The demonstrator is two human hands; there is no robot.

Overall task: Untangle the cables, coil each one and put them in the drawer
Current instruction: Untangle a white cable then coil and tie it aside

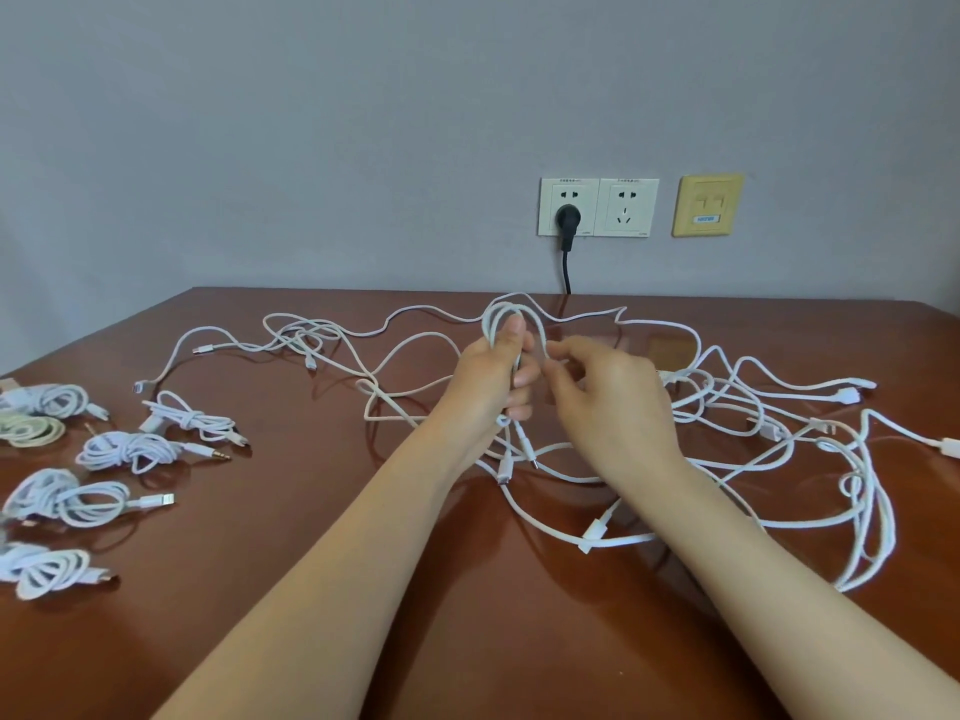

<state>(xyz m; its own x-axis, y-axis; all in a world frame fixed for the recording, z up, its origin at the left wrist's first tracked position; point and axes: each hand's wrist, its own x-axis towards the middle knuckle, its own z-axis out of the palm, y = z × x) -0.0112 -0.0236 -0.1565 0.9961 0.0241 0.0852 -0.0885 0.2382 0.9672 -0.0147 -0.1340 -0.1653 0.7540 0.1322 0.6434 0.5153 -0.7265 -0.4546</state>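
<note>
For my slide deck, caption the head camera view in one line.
Left hand grips a looped white cable, right hand pinches its strand, over tangled cables on a brown table.

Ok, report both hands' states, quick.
Left hand: grips the coil.
Right hand: pinches a strand of that coil.

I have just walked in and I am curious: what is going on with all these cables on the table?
A person is coiling one white cable: the left hand holds its loops upright and the right hand pinches the strand beside them. Several finished coils lie on the left of the table. A loose tangle of cables covers the middle and right, not yet sorted.
</note>
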